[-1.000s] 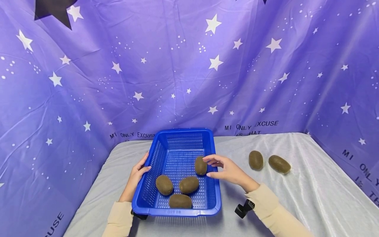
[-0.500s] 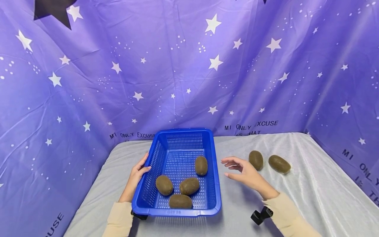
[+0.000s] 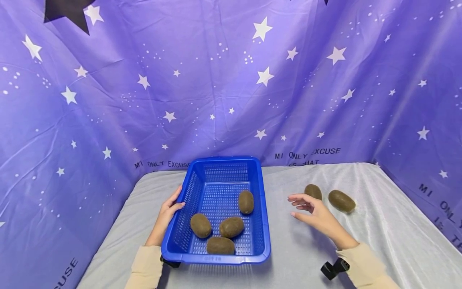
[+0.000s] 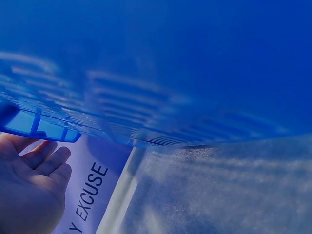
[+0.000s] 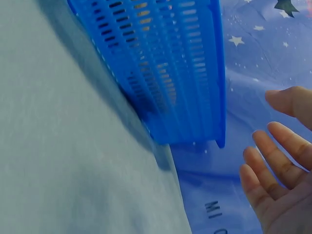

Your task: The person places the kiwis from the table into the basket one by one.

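A blue plastic basket (image 3: 215, 259) stands on the cloth with several kiwifruit inside, among them one kiwifruit (image 3: 246, 202) by the right wall and another kiwifruit (image 3: 232, 227) nearer the front. My left hand (image 3: 168, 212) holds the basket's left rim, thumb on top and fingers along the outside; the left wrist view shows those fingers (image 4: 44, 156) up under the rim. To the right of the basket, my right hand (image 3: 317, 214) is in the air, fingers spread and holding nothing. Behind it lies a partly covered kiwifruit (image 3: 313, 191), with one more kiwifruit (image 3: 341, 201) beside that.
A light grey cloth (image 3: 281, 249) covers the table. Purple curtains (image 3: 216, 80) with white stars hang behind it and along both sides, close to the table's edges. A black wrist camera (image 3: 335, 268) sits under the right sleeve.
My right hand has drawn back from over the basket's right rim, moving right toward the two kiwifruit on the cloth. The left hand, the basket and its kiwifruit have stayed put.
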Demonstrator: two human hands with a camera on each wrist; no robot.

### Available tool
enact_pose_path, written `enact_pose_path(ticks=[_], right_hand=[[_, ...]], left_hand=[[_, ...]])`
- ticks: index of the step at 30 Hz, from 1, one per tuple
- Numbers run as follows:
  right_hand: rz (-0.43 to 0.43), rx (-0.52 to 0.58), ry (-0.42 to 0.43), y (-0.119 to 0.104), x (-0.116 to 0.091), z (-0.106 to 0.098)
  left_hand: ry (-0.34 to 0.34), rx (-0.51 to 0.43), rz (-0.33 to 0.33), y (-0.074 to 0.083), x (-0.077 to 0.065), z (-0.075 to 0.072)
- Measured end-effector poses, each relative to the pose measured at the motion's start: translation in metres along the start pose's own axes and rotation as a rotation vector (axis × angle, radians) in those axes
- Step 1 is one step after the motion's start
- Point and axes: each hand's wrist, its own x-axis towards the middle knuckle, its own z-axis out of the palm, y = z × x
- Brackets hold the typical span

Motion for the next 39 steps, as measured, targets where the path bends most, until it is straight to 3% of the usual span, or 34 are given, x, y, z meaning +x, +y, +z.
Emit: enact_pose_path(ticks=[6,15,25,39], right_hand=[[0.014,-0.058,0.047,0.011,-0.005,-0.015],[0.126,-0.103,0.146,0.022,-0.016,-0.036],[0.179,-0.152,0.239,0.034,-0.025,-0.058],[0.176,0.054,0.301,0.045,-0.032,-0.082]], left_hand=[[-0.004,-0.004,-0.004,0.000,0.000,0.001],[-0.010,-0.014,-0.001,0.000,0.001,0.001],[-0.004,-0.014,-0.008,0.002,0.001,0.002],[-0.013,-0.025,-0.013,0.001,0.000,0.001]])
